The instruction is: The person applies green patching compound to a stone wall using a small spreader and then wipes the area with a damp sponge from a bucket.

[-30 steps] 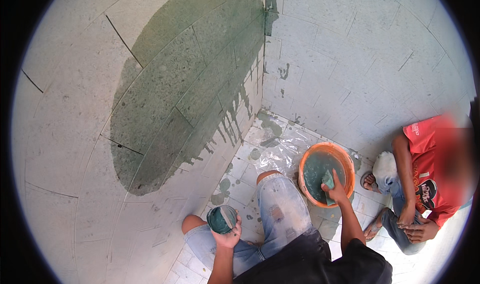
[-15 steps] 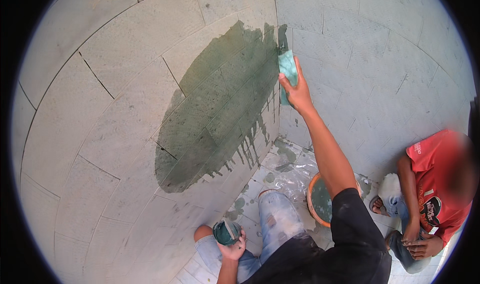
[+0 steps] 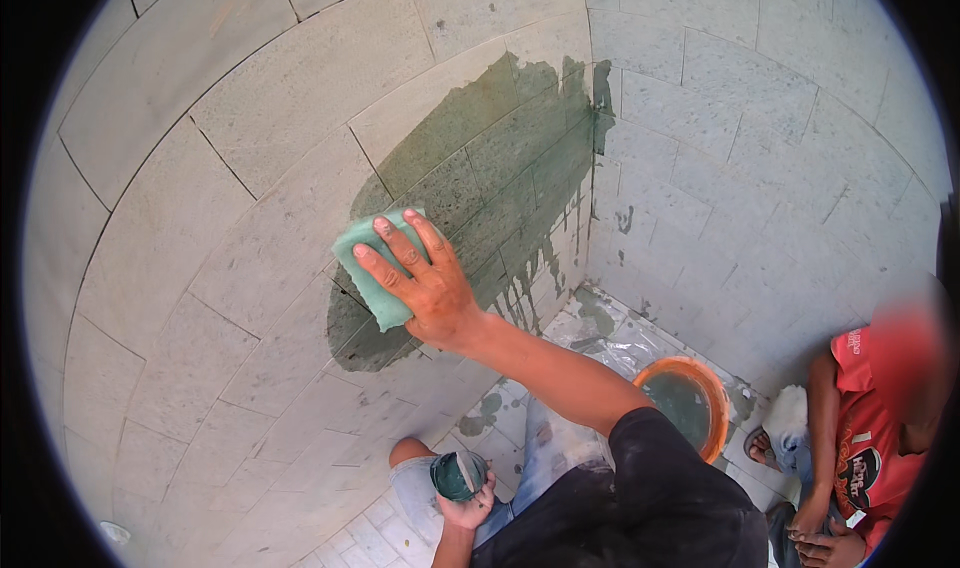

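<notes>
My right hand (image 3: pixel 438 298) presses a pale green sponge (image 3: pixel 386 310) flat on the left wall, its fingers spread over the sponge's face. The sponge lies across the lower left part of a dark wet patch (image 3: pixel 500 168) on the grey tiles. Drips run down from the patch's lower edge near the corner. Low down, my left hand (image 3: pixel 470 510) grips a small dark green cup (image 3: pixel 450 480) from below and from its right side. A flat, light-coloured blade or stick (image 3: pixel 467 468) stands up in the cup; its lower end is hidden.
An orange bucket (image 3: pixel 722 418) holding greenish water stands on the floor to the right. Clear plastic sheet (image 3: pixel 640 340) lies near the corner on the splashed floor tiles. A person in a red shirt (image 3: pixel 865 438) sits at the far right, hands together.
My right hand has carried the sponge from the wall corner leftward and down onto the left wall. The view has shifted slightly. My left hand still holds the cup low down.
</notes>
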Demonstrator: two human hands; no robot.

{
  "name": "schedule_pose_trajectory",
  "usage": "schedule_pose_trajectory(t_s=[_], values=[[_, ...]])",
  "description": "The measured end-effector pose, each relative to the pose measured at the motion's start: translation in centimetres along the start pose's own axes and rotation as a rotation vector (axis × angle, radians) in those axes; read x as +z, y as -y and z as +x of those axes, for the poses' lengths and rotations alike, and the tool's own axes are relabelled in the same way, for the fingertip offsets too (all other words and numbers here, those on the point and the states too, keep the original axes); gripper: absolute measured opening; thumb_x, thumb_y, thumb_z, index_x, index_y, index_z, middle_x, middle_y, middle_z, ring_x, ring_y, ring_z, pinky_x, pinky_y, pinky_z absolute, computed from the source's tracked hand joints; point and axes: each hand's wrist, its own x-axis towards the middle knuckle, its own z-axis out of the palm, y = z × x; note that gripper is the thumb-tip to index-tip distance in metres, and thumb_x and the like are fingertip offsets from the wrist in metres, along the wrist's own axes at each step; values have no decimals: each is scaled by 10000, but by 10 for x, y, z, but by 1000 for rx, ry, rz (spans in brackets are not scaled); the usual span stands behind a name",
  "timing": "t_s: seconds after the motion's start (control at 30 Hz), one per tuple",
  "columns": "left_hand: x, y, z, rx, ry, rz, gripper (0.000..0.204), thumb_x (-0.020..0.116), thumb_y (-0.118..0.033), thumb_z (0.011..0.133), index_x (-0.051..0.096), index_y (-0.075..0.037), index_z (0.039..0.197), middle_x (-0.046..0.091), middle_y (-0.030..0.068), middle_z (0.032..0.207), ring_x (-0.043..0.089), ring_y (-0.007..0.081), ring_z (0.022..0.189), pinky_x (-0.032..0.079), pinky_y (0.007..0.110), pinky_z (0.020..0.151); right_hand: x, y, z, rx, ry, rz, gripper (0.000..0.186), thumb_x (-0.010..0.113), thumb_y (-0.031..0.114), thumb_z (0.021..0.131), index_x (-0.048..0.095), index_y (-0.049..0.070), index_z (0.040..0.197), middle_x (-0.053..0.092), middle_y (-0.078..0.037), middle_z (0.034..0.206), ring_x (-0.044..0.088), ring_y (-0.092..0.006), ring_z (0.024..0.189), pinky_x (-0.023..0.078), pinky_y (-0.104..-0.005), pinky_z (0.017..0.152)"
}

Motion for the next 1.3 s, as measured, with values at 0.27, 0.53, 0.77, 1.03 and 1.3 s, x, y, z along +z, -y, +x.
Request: schedule_pose_trajectory(t_s=[0.27, 0.53, 0.77, 1.03, 1.3], values=[[4, 17, -7, 84, -31, -32, 595, 647, -498, 788, 588, -123, 1247, 563, 170, 1255, 541, 325, 1115, 531, 388, 834, -106, -186, 63, 267, -388, -219, 640, 615, 88, 882, 336, 50, 1457, 397, -224, 1448, 353, -392, 1343, 266, -502, 1109], [2, 14, 7, 140, 1, -32, 618, 660, -505, 768, 585, -120, 1246, 566, 158, 1252, 535, 318, 1116, 531, 384, 830, -6, -51, 41, 222, -261, -150, 643, 613, 17, 803, 476, 175, 1411, 384, -154, 1483, 332, -412, 1328, 262, -533, 1084], [6, 22, 19, 143, -81, -78, 615, 597, -547, 794, 595, -131, 1246, 587, 141, 1262, 547, 337, 1118, 526, 402, 846, -37, -26, 5, -75, -8, 242, 607, 662, 69, 799, 499, 122, 1381, 437, -168, 1449, 410, -411, 1295, 310, -500, 1095], [10, 25, 24, 182, -110, -61, 612, 608, -538, 781, 592, -158, 1260, 599, 113, 1248, 560, 321, 1109, 539, 387, 809, -130, -265, 66, 283, -480, -176, 609, 625, 37, 872, 382, 25, 1430, 491, -203, 1361, 444, -371, 1253, 345, -453, 1046], [-3, 13, 26, 175, -100, -13, 611, 659, -528, 753, 601, -168, 1243, 557, 138, 1295, 545, 309, 1136, 519, 370, 861, -77, -126, 1, 138, -53, 196, 655, 611, -49, 743, 503, 76, 1377, 532, -192, 1353, 476, -375, 1225, 321, -473, 1085]])
